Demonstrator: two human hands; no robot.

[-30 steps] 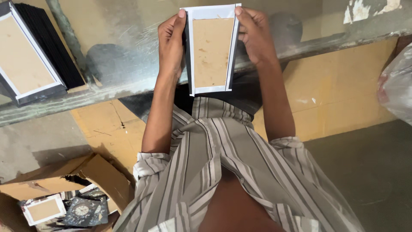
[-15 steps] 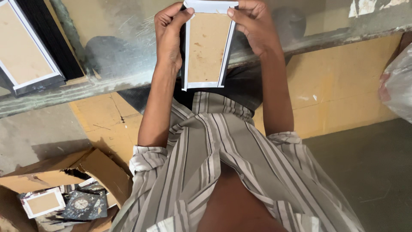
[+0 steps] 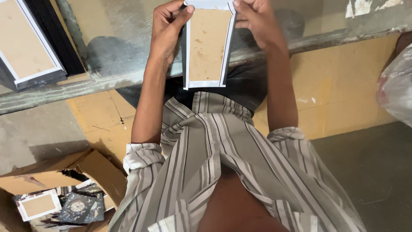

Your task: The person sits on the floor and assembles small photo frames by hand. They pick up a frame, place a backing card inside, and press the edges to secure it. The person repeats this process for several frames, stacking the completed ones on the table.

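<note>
Two hands hold one picture frame [image 3: 207, 45] upright above grey ledge [image 3: 107, 81], brown backing board toward camera; likely so back can be checked; left hand [image 3: 168, 28] grips left edge, thumb pressed on white border, fingers curled behind; right hand [image 3: 254, 19] pinches top right corner, fingers closed on rim; second frame [image 3: 25, 47] leans on ledge at far left, backing outward; open cardboard box [image 3: 64, 172] on floor below holds more frames.

A worn grey worktop [image 3: 64, 88] runs across the top, its front a yellow panel [image 3: 343, 86]. Below lies grey concrete floor [image 3: 369, 172]; a torn cardboard box [image 3: 51, 172] sits lower left.
</note>
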